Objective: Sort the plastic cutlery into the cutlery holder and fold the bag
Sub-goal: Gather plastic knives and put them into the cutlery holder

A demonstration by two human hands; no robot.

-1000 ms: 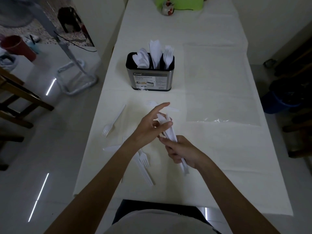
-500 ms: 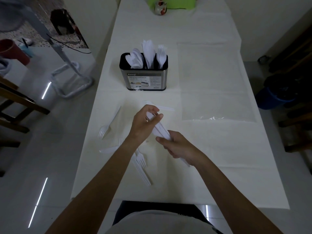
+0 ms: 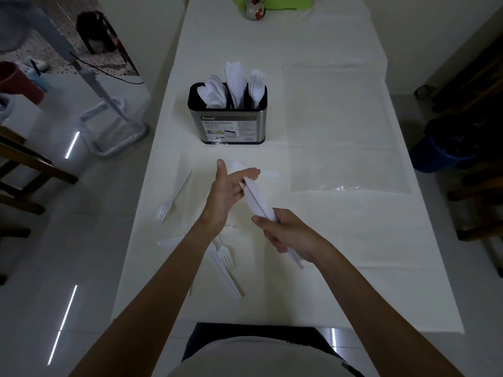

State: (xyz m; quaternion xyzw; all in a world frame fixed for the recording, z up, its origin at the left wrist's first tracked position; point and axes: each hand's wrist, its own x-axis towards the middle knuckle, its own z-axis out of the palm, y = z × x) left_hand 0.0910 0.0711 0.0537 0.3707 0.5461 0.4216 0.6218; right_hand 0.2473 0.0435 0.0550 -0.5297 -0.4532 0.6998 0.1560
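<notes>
My right hand [image 3: 290,236] grips a bundle of white plastic knives [image 3: 257,201] by the handles, blades pointing up and away. My left hand [image 3: 227,193] touches the blade ends with straight fingers, thumb raised. The metal cutlery holder [image 3: 230,126] stands farther back with spoons, knives and forks in three compartments. A clear plastic bag [image 3: 343,131] lies flat to the right. Loose forks lie on the table: one at the left [image 3: 171,201], several under my left forearm [image 3: 224,261], and one beyond my left hand [image 3: 268,173].
The long table [image 3: 313,268] has a white cloth. A small jar [image 3: 254,8] and a green item [image 3: 272,0] sit at the far end. Wooden chairs [image 3: 24,164] stand left, a blue bin [image 3: 438,156] right, a fan stand [image 3: 114,126] on the floor.
My left hand went from curled round the knife tips to straight fingers laid against them. My right hand keeps holding the bundle.
</notes>
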